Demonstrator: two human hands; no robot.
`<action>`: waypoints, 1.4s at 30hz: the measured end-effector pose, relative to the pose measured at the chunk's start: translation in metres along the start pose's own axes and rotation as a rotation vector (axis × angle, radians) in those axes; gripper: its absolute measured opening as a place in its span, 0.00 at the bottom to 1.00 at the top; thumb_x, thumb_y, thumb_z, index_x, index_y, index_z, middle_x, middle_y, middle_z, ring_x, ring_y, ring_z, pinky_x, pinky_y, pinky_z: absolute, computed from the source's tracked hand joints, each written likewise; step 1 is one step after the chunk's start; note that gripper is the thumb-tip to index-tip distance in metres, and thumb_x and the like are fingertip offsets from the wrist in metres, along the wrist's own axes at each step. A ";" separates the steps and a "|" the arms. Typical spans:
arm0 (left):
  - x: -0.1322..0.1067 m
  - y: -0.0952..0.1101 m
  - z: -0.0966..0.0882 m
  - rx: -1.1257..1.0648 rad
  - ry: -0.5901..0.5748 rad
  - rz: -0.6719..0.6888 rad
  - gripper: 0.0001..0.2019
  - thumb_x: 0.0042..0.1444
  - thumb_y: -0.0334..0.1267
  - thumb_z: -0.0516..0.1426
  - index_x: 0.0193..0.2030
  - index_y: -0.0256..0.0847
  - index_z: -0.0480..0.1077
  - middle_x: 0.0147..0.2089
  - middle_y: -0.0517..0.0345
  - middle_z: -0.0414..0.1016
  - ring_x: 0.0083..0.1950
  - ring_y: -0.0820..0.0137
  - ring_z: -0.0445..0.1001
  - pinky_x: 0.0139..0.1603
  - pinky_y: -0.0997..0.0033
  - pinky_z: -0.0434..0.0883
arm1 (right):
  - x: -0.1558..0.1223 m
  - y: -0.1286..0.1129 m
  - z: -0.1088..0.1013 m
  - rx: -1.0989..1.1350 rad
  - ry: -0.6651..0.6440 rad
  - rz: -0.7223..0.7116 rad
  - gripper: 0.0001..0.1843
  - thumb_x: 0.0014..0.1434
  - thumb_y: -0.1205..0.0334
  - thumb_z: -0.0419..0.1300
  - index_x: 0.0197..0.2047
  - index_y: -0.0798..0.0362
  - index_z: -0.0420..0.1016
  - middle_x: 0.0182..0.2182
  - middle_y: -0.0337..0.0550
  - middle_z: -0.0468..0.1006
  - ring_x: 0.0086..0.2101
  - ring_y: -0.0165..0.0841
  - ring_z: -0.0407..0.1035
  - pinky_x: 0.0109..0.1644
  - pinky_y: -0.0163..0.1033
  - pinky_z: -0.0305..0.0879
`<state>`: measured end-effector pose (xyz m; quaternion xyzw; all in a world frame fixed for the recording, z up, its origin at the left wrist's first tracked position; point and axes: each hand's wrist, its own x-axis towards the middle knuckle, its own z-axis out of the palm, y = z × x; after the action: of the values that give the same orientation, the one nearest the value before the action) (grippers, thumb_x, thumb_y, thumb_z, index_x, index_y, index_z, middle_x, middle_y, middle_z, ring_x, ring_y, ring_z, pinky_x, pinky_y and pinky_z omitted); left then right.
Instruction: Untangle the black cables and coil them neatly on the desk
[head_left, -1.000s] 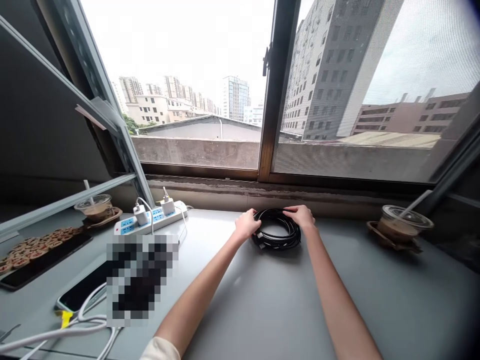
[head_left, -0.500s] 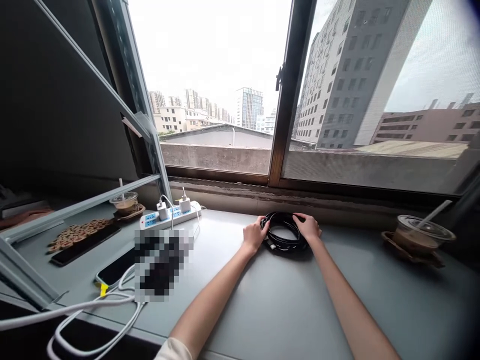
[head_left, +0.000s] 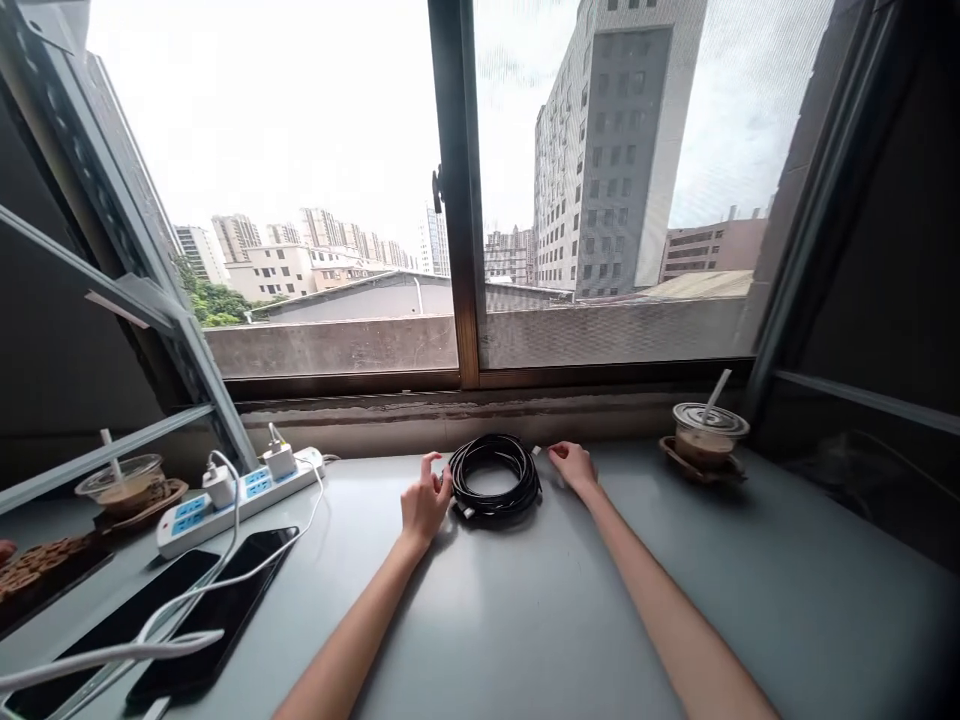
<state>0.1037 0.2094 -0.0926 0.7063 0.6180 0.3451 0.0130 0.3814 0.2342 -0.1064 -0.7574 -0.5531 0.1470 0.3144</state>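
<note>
Black cable coil lies flat, round face up, the right hand, since moved off it, pinching a left-pointing plug, left hand's grip unclear.

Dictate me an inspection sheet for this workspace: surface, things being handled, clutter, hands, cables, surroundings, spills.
Surface: grey tabletop, smooth, with light reflections.
Things handled: coil of black cable, lying flat between the hands.
Clutter: power strip at left with two white chargers plugged in; two dark phone-like devices; left cup and right cup, both with straws.
Left hand: at the coil's left side; contact unclear.
Right hand: right of the coil, by a silver plug; grip unclear.
Cables: white cables lying across the devices.
Surroundings: window ahead, metal frame at left.
Spills: nothing seen.
</note>
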 end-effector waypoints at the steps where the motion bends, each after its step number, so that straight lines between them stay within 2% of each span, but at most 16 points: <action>1: -0.001 0.000 -0.001 -0.002 0.014 -0.012 0.14 0.62 0.43 0.43 0.52 0.42 0.56 0.20 0.68 0.64 0.23 0.70 0.68 0.27 0.75 0.57 | -0.003 0.002 -0.001 -0.026 -0.016 -0.018 0.15 0.62 0.56 0.54 0.48 0.55 0.69 0.45 0.46 0.72 0.42 0.33 0.69 0.45 0.44 0.68; 8: -0.001 -0.001 0.000 -0.002 0.069 -0.032 0.11 0.60 0.39 0.44 0.49 0.43 0.56 0.20 0.69 0.64 0.22 0.71 0.68 0.26 0.75 0.59 | -0.019 0.001 -0.002 -0.144 -0.081 -0.250 0.14 0.62 0.56 0.53 0.46 0.56 0.70 0.43 0.45 0.72 0.42 0.33 0.69 0.47 0.45 0.67; 13: 0.000 -0.002 0.000 -0.003 0.132 -0.007 0.10 0.59 0.38 0.44 0.48 0.44 0.56 0.22 0.69 0.67 0.23 0.72 0.70 0.28 0.75 0.62 | -0.021 -0.003 -0.002 -0.184 -0.070 -0.274 0.14 0.62 0.56 0.53 0.46 0.56 0.70 0.42 0.45 0.73 0.42 0.33 0.69 0.47 0.45 0.67; 18: 0.005 -0.013 -0.003 0.015 0.260 0.034 0.10 0.57 0.37 0.45 0.46 0.44 0.56 0.30 0.63 0.73 0.26 0.70 0.73 0.29 0.73 0.64 | -0.022 -0.006 -0.005 -0.202 -0.063 -0.289 0.13 0.62 0.57 0.53 0.45 0.56 0.70 0.41 0.44 0.73 0.41 0.33 0.69 0.46 0.45 0.67; 23: 0.007 -0.020 -0.005 0.056 0.332 0.121 0.09 0.57 0.36 0.45 0.44 0.44 0.57 0.29 0.62 0.73 0.25 0.70 0.73 0.26 0.73 0.64 | -0.025 -0.006 -0.006 -0.199 -0.058 -0.302 0.13 0.63 0.57 0.53 0.44 0.56 0.70 0.40 0.44 0.73 0.41 0.32 0.69 0.45 0.44 0.67; 31: 0.007 -0.019 -0.016 0.108 0.309 0.329 0.09 0.56 0.34 0.45 0.41 0.42 0.63 0.31 0.56 0.75 0.33 0.67 0.75 0.36 0.69 0.69 | -0.029 -0.001 -0.004 -0.193 -0.052 -0.315 0.13 0.63 0.57 0.52 0.44 0.56 0.70 0.41 0.44 0.73 0.41 0.32 0.68 0.45 0.44 0.66; 38: 0.004 -0.016 -0.020 0.084 0.263 0.389 0.10 0.56 0.32 0.45 0.41 0.41 0.64 0.32 0.53 0.74 0.35 0.66 0.73 0.41 0.65 0.69 | -0.034 0.000 -0.002 -0.206 -0.048 -0.315 0.13 0.63 0.56 0.52 0.44 0.55 0.70 0.40 0.44 0.73 0.41 0.32 0.67 0.45 0.43 0.65; 42: 0.001 -0.010 -0.017 0.065 0.205 0.400 0.10 0.55 0.31 0.45 0.41 0.41 0.64 0.36 0.52 0.74 0.43 0.65 0.72 0.48 0.65 0.67 | -0.035 0.002 0.000 -0.212 -0.040 -0.315 0.12 0.63 0.58 0.51 0.44 0.54 0.70 0.38 0.43 0.73 0.39 0.32 0.67 0.42 0.41 0.64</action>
<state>0.0864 0.2060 -0.0837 0.7761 0.4744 0.3906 -0.1413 0.3709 0.2007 -0.1121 -0.6874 -0.6832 0.0519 0.2406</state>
